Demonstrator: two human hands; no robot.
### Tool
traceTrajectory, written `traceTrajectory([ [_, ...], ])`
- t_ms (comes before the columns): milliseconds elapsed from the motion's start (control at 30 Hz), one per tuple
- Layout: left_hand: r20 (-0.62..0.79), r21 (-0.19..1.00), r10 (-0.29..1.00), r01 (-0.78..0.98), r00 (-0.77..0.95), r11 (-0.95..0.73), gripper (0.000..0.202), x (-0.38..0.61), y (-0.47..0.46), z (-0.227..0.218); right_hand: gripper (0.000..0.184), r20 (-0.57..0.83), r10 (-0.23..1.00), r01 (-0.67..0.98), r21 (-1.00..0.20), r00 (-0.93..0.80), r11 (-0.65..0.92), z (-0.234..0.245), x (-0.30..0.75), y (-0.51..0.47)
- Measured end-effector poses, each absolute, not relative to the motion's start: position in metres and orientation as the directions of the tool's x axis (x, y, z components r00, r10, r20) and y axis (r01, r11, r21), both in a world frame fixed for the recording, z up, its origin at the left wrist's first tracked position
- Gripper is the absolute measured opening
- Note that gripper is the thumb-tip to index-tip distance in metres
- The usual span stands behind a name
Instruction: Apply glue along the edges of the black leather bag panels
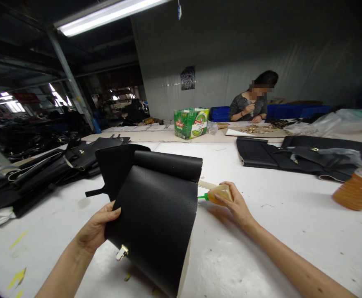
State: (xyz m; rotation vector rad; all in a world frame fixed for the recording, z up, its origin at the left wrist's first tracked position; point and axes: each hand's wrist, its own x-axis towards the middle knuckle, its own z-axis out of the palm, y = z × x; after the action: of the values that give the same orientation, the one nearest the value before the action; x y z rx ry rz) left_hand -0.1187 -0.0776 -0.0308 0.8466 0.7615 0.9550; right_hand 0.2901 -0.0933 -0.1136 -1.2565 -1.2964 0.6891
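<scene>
My left hand (98,227) grips the left edge of a curved black leather bag panel (156,215) with a small metal clasp (122,252) near its lower edge. The panel stands bent over the white table (276,231). My right hand (235,205) is closed round a small amber glue bottle (219,193), whose green nozzle (202,197) points at the panel's right edge.
Black leather pieces are piled at the left (44,169) and at the right (295,159). A large amber bottle (359,184) lies at the far right. A green box (190,123) stands at the back. Another person (251,103) sits behind the table with small metal parts (258,129).
</scene>
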Motion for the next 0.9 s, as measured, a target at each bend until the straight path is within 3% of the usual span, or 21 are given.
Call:
traceTrajectory([
  [233,-0.164,0.853,0.922,-0.418,0.352,0.312,0.024,-0.118,-0.075,-0.031,0.042,0.240,0.966,0.222,-0.952,0.101,0.213,-0.111,0.285,-0.119],
  [900,-0.131,0.845,0.927,-0.449,0.350,0.289,0.028,-0.119,-0.078,-0.034,0.045,0.246,0.936,0.214,-0.957,0.250,0.195,-0.107,0.281,-0.110],
])
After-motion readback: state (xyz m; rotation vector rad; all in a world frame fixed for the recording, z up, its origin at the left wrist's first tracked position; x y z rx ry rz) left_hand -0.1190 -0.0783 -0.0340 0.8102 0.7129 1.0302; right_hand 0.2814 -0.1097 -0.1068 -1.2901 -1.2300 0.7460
